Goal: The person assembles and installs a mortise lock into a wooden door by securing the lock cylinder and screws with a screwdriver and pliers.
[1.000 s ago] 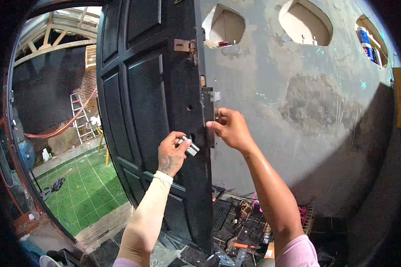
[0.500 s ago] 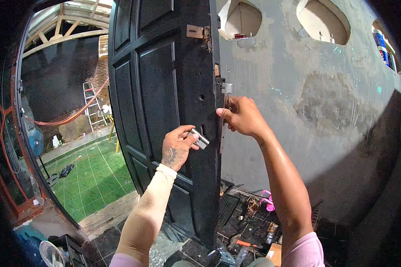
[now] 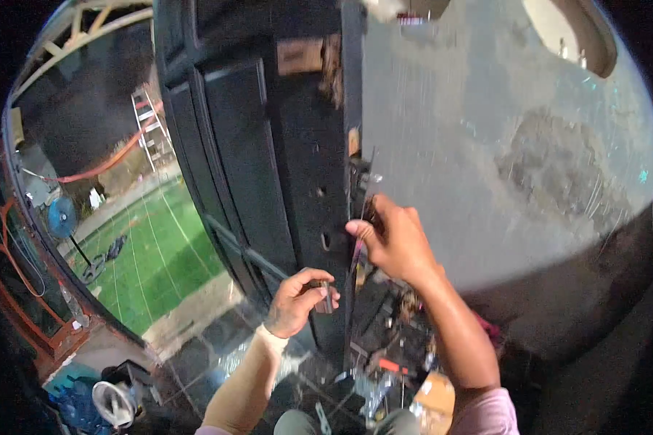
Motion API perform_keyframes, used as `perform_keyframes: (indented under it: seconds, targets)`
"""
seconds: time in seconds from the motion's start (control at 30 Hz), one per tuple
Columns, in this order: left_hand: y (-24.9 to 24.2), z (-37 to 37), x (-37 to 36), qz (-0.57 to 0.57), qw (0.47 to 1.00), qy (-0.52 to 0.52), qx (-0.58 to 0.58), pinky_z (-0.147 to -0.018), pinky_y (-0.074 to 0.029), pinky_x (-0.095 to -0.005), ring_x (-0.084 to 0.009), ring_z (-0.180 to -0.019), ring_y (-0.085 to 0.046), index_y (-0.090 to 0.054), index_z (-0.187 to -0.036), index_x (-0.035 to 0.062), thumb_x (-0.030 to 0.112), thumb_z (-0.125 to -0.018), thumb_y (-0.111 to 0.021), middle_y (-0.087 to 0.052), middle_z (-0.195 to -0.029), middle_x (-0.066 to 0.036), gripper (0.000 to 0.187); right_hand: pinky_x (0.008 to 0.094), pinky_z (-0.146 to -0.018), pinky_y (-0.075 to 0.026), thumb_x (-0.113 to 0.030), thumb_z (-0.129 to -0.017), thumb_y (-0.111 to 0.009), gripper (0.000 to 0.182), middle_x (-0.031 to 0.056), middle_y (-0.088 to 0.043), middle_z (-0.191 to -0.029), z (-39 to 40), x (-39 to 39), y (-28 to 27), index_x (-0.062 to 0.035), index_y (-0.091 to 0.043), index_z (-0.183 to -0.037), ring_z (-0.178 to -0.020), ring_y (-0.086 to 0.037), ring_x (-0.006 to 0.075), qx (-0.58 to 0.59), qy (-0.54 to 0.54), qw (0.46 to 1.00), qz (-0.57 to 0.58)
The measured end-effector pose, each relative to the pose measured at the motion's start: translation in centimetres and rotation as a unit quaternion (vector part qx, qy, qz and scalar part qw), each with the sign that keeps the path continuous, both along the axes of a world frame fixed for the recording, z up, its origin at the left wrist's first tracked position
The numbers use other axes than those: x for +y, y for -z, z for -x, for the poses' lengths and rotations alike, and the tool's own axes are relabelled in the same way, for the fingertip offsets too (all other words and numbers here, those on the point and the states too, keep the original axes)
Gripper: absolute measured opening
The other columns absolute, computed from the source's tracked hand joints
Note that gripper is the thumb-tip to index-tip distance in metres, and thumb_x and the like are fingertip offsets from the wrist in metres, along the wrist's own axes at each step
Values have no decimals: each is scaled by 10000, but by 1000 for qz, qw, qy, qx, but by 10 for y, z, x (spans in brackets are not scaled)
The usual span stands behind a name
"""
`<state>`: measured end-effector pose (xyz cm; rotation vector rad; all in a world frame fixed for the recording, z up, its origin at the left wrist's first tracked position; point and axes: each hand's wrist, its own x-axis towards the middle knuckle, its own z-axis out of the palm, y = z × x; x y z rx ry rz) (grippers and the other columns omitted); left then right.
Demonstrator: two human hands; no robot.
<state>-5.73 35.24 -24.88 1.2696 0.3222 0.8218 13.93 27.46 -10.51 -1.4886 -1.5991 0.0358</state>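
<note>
My left hand [image 3: 295, 303] pinches a silver lock cylinder [image 3: 326, 298] between thumb and fingers, in front of the black panelled door [image 3: 236, 123] and below its keyhole cutout [image 3: 325, 241]. At the door's narrow edge, my right hand [image 3: 400, 243] has its thumb and fingers closed around the mortise lock [image 3: 360, 181], whose long metal faceplate stands along that edge. The fingers hide much of the lock. Higher on the door face is a bare wood recess [image 3: 300, 56] with rough, chipped wood beside it.
A grey plastered wall [image 3: 442, 159] rises at the right. On the floor lie an orange-handled tool [image 3: 393, 366], a cardboard piece [image 3: 434, 395] and clear plastic [image 3: 374, 391]. A white bucket [image 3: 113, 403] stands lower left. Through the doorway are green tiles [image 3: 152, 254], a fan [image 3: 62, 217] and a ladder [image 3: 151, 130].
The view has tilted and shifted, with some blur. My left hand, still holding the lock cylinder, is lower relative to the keyhole cutout and the cylinder is turned more upright. My right hand stays at the mortise lock.
</note>
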Motion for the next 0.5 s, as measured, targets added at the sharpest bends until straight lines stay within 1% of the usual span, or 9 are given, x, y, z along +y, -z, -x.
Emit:
perform_keyframes:
  seconds: [0.03,0.2,0.27,0.3,0.37,0.4,0.43,0.47,0.5]
  targets:
    - [14,1,-8,38,999,-24,9,-670,-543,-271,-147,-738,-658,-618,-1040,10,77,-942,-580,-667,-800,-60,125,435,-650,-514,-213,-880,-742,313,253,-633,-716,0,2,4,31,-611,-1025,-708,-688,387,4,4,1000,-4]
    - [188,27,-89,96,945,-57,309,-452,-439,-270,-115,-509,-544,-601,-799,49,142,-887,-672,-549,-596,-10,146,365,-556,-451,-241,-877,-764,342,194,-557,-622,-3,13,20,15,-538,-860,-518,-511,227,-4,29,999,-32]
    - [245,48,-152,292,902,26,318,-426,-442,-298,-118,-494,-523,-606,-789,60,176,-849,-718,-537,-602,-19,173,344,-550,-442,-240,-868,-777,337,152,-571,-624,-9,18,27,18,-561,-854,-567,-502,137,-16,36,999,-37]
    - [269,55,-178,313,885,39,344,-419,-443,-304,-120,-502,-532,-614,-798,65,186,-838,-733,-548,-612,-25,175,318,-565,-433,-223,-866,-778,309,94,-579,-642,-5,21,28,19,-586,-857,-645,-488,84,82,-14,996,-44]
    - [322,72,-238,355,843,67,397,-406,-446,-315,-125,-518,-551,-631,-815,77,207,-816,-763,-568,-632,-37,186,265,-573,-389,-191,-879,-771,258,-18,-513,-655,-12,24,35,16,-617,-895,-645,-449,66,70,-43,995,-62]
    - [355,79,-260,300,834,103,453,-484,-517,-365,-201,-569,-640,-681,-852,87,260,-819,-730,-646,-689,-105,183,244,-554,-348,-185,-887,-770,241,-56,-485,-660,-12,27,38,5,-622,-906,-623,-424,49,96,-67,991,-69]
    - [412,87,-279,-1,923,64,378,-450,-467,-376,-206,-510,-587,-647,-816,86,197,-830,-698,-600,-637,-87,123,231,-547,-319,-227,-918,-737,249,-67,-482,-663,-15,31,43,-7,-623,-902,-611,-404,38,98,-91,987,-93]
    - [450,98,-303,-300,917,21,264,-416,-417,-387,-210,-451,-534,-613,-779,84,133,-840,-666,-554,-585,-69,94,240,-595,-401,-293,-965,-669,268,-14,-552,-710,-24,30,45,-34,-613,-929,-650,-513,71,33,-79,992,-90]
    - [442,98,-313,-103,896,112,417,-449,-430,-410,-243,-484,-559,-625,-784,96,149,-817,-650,-591,-621,-74,68,262,-564,-423,-377,-939,-685,345,14,-527,-704,-15,31,44,-44,-595,-935,-628,-526,104,41,-51,992,-110]
